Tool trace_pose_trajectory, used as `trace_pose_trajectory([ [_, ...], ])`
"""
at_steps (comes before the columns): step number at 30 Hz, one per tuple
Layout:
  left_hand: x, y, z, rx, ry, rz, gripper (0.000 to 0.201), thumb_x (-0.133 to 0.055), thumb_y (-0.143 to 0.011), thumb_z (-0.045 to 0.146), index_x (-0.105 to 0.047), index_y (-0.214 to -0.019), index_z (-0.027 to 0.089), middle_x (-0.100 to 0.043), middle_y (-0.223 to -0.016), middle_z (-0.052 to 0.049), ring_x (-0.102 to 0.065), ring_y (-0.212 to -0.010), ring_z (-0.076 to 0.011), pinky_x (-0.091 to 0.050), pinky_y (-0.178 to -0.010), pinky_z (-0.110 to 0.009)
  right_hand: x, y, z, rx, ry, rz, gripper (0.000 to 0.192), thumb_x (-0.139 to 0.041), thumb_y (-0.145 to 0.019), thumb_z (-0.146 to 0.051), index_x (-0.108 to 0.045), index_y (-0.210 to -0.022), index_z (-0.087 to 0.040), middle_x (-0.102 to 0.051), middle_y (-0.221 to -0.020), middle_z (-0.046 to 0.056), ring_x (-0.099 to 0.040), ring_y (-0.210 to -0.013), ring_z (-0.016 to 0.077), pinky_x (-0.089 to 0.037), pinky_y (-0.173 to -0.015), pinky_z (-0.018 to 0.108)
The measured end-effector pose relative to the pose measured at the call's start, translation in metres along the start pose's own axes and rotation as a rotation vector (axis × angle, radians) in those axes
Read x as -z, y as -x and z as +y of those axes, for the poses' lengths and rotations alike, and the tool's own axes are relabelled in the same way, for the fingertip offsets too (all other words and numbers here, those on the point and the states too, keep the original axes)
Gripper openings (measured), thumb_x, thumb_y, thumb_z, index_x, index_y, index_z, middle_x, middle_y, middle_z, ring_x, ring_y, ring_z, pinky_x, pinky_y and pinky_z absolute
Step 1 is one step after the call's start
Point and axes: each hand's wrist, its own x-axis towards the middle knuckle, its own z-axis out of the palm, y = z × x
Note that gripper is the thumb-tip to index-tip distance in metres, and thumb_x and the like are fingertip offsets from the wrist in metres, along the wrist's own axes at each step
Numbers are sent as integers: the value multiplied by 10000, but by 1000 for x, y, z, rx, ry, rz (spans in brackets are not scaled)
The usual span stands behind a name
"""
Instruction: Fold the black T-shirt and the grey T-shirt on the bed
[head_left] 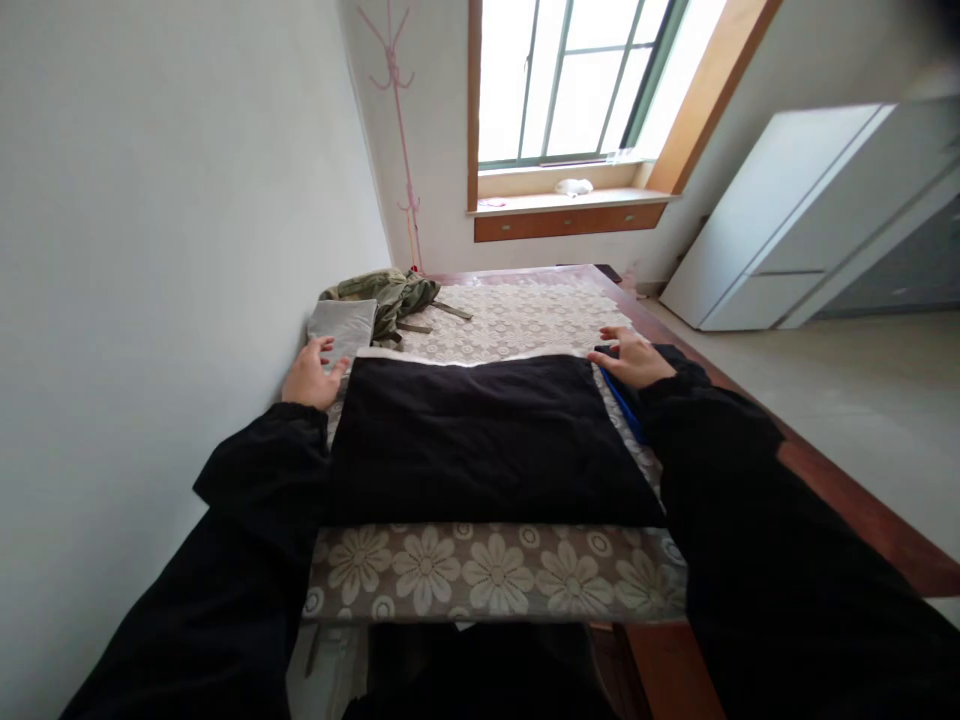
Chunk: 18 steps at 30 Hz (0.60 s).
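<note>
A black cloth lies flat in front of me, roughly rectangular, with a white strip along its far edge. My left hand is by its far left corner, fingers apart, next to a grey folded item. At the far right corner my right hand has its fingers spread, the thumb at or just over the cloth's corner; whether it touches I cannot tell. Something blue shows beneath my right wrist, mostly hidden by the sleeve. Neither hand grips anything.
A flower-patterned lace tablecloth covers the wooden table. An olive green backpack sits at the far left by the wall. Beyond stand a pink coat rack, a window sill and a white refrigerator on the right.
</note>
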Motion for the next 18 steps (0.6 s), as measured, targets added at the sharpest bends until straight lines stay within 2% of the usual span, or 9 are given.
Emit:
trace_pose_trajectory([
  [2,-5,26,-12,-15,-24,-48,536,-532,-961,450,-554,-1352,86,-694,-1284,-156,-700,-1016,-230,-527,-941,-392,-4,33,9,14,6,-35,534,-651,-896,-520,-619,-1256,-127,-715,-1169,157,-691,-956,257,-540,-871,413],
  [4,-5,65,-32,27,-98,-108,463,-567,-920,485,-642,-1235,154,-746,-1138,-101,-710,-937,-219,-539,-885,-360,-1,85,22,39,21,-119,481,-604,-917,-551,-638,-1231,-188,-738,-1044,100,-695,-853,238,-540,-801,383],
  [7,-4,123,-65,181,-165,-248,481,-587,-853,602,-682,-1130,221,-761,-961,-55,-713,-807,-223,-541,-741,-323,8,163,43,-114,102,-172,514,-576,-900,-659,-669,-1174,-234,-736,-878,64,-693,-745,249,-518,-706,373],
  [9,-3,150,-80,236,-174,-303,471,-584,-817,652,-702,-1017,242,-758,-889,-44,-709,-778,-238,-532,-708,-323,13,199,52,-220,134,-204,538,-574,-866,-707,-691,-1133,-254,-739,-853,62,-698,-730,271,-502,-668,380],
  [12,-3,168,-88,262,-130,-345,455,-577,-789,693,-694,-859,259,-748,-826,-33,-700,-762,-248,-527,-716,-330,13,222,52,-301,117,-276,478,-574,-851,-715,-712,-992,-279,-719,-775,42,-680,-702,269,-488,-661,381],
  [15,0,170,-85,268,-26,-304,484,-594,-757,723,-685,-820,252,-744,-818,-32,-696,-763,-251,-535,-742,-335,10,224,44,-289,-1,-358,442,-586,-863,-700,-678,-800,-273,-675,-706,26,-629,-678,229,-472,-649,350],
  [18,3,171,-81,284,122,-254,520,-603,-744,749,-688,-839,245,-747,-823,-30,-703,-805,-257,-549,-759,-323,9,224,36,-349,-198,-338,469,-646,-815,-726,-668,-807,-257,-626,-662,12,-557,-632,191,-438,-575,311],
])
